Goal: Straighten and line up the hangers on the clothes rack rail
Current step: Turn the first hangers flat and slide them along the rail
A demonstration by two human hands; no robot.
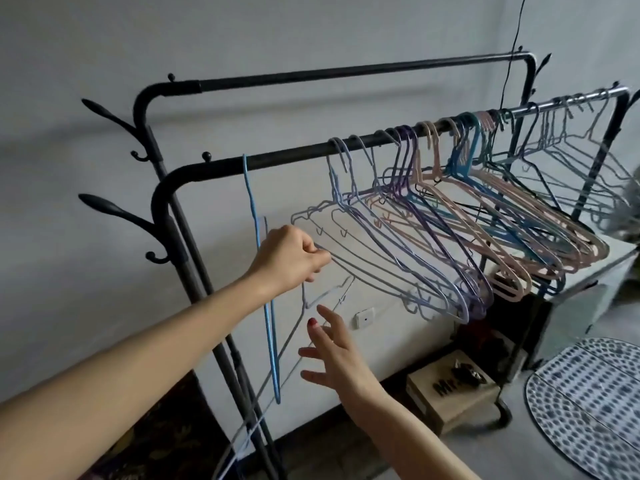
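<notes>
A black clothes rack has a near rail point(294, 155) carrying several thin hangers in lilac, purple, pink and blue point(450, 216), bunched and slanting toward the right. One blue hanger point(258, 237) hangs edge-on by itself at the rail's left end. My left hand point(289, 256) pinches the lower bar of a pale lilac hanger point(374, 271) at the left of the bunch. Below it my right hand point(332, 351) is held open with fingers spread, near a grey hanger point(325, 294) that dangles low; I cannot tell whether it touches it.
A second, bare rail point(346, 69) runs behind and higher. Coat hooks point(114, 211) jut from the rack's left post. A cardboard box point(450, 389) sits under the rack, a white cabinet point(588, 289) at right, a patterned round mat point(588, 403) on the floor.
</notes>
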